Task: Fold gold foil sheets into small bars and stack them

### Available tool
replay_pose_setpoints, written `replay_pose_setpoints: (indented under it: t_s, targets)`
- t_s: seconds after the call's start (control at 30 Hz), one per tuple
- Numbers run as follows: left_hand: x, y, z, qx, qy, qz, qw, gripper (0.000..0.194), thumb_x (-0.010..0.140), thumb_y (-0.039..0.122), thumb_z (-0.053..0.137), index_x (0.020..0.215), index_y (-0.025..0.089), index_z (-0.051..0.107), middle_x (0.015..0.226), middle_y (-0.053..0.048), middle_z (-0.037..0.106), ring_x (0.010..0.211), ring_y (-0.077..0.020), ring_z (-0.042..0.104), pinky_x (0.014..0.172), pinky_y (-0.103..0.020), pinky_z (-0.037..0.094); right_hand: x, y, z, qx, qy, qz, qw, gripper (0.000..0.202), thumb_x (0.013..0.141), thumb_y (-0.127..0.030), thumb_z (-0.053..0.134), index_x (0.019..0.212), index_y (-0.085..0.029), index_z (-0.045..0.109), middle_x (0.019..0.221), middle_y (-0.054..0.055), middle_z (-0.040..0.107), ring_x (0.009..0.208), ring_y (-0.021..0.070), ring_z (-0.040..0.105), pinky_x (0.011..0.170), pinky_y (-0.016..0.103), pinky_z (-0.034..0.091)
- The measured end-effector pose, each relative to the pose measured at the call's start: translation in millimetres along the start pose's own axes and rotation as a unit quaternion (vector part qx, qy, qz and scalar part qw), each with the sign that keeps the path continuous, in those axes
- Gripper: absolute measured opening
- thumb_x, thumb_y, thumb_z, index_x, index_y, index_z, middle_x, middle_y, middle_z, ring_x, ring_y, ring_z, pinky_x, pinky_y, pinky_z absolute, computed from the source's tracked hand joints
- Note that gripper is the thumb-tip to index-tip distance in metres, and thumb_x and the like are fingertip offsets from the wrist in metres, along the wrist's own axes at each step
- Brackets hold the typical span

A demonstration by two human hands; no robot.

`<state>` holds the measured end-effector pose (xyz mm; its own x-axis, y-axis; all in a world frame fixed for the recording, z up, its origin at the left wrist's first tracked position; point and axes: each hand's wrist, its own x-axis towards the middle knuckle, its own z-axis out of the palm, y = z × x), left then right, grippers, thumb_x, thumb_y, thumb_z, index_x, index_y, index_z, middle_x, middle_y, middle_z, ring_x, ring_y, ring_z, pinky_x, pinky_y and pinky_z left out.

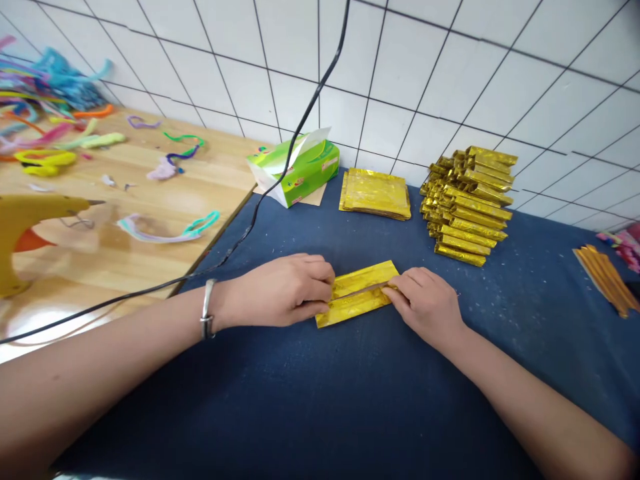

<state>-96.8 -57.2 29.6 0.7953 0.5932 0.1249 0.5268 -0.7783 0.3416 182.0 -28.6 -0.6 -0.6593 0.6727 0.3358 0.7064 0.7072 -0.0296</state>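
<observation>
A sheet of gold foil paper [357, 303] lies slightly slanted on the dark blue cloth, with a raised fold or slit running along its middle. At its left end my left hand [295, 290] pinches the paper, fingers closed over the edge. My right hand [427, 303] grips the right end of the middle fold between thumb and fingers. Beyond my hands, near the wall, rests a flat stack of gold foil paper [376, 193]. To its right stands a pile of folded gold foil pieces [470, 203].
A green tissue box [313, 170] stands by the tiled wall. A black cable [257, 210] crosses above the left forearm side. On the wooden table [220, 180] are a yellow glue gun [35, 217] and colourful pipe cleaners [55, 143]. Orange-gold strips [607, 277] lie far right.
</observation>
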Motion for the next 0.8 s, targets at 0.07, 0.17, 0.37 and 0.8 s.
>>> replay_pose_setpoints:
  t_s: [0.07, 0.17, 0.37, 0.8]
  targets:
    - [0.7, 2.5, 1.1, 0.016, 0.012, 0.002, 1.0, 0.016, 0.088, 0.025, 0.05, 0.083, 0.019, 0.064, 0.112, -0.006, 0.06, 0.102, -0.0191, 0.054, 0.093, -0.033, 0.04, 0.0, 1.9, 3.2, 0.031, 0.003, 0.017, 0.999, 0.017, 0.089, -0.028, 0.049, 0.084, -0.019, 0.063, 0.081, 0.005, 0.061, 0.079, 0.0165, 0.055, 0.077, 0.031, 0.043]
    - [1.0, 0.4, 5.2, -0.004, 0.0, 0.012, 1.0, 0.016, 0.089, 0.025, 0.049, 0.093, 0.018, 0.062, 0.123, -0.007, 0.056, 0.117, -0.0203, 0.047, 0.101, -0.036, 0.037, 0.6, 3.8, 6.2, 0.088, 0.005, 0.022, 0.996, 0.014, 0.088, -0.026, 0.05, 0.089, -0.02, 0.063, 0.087, 0.005, 0.062, 0.083, 0.0166, 0.056, 0.08, 0.032, 0.044]
    - [2.3, -1.4, 6.3, -0.053, -0.01, 0.018, 0.998, 0.016, 0.09, 0.023, 0.048, 0.093, 0.017, 0.062, 0.115, -0.007, 0.061, 0.11, -0.0191, 0.051, 0.095, -0.033, 0.042, 2.4, 5.5, 6.5, 0.178, 0.028, 0.019, 0.983, 0.02, 0.082, -0.023, 0.055, 0.101, -0.021, 0.059, 0.098, 0.007, 0.061, 0.094, 0.019, 0.056, 0.085, 0.036, 0.047]
    - [3.0, 3.5, 8.1, 0.019, -0.036, 0.017, 0.999, 0.032, 0.092, 0.026, 0.044, 0.12, 0.02, 0.055, 0.112, -0.008, 0.058, 0.101, -0.0204, 0.051, 0.092, -0.035, 0.04, 3.0, 9.8, 7.5, 0.146, 0.01, 0.03, 0.989, 0.022, 0.082, -0.029, 0.059, 0.102, -0.019, 0.059, 0.1, 0.008, 0.06, 0.095, 0.0208, 0.053, 0.087, 0.038, 0.043]
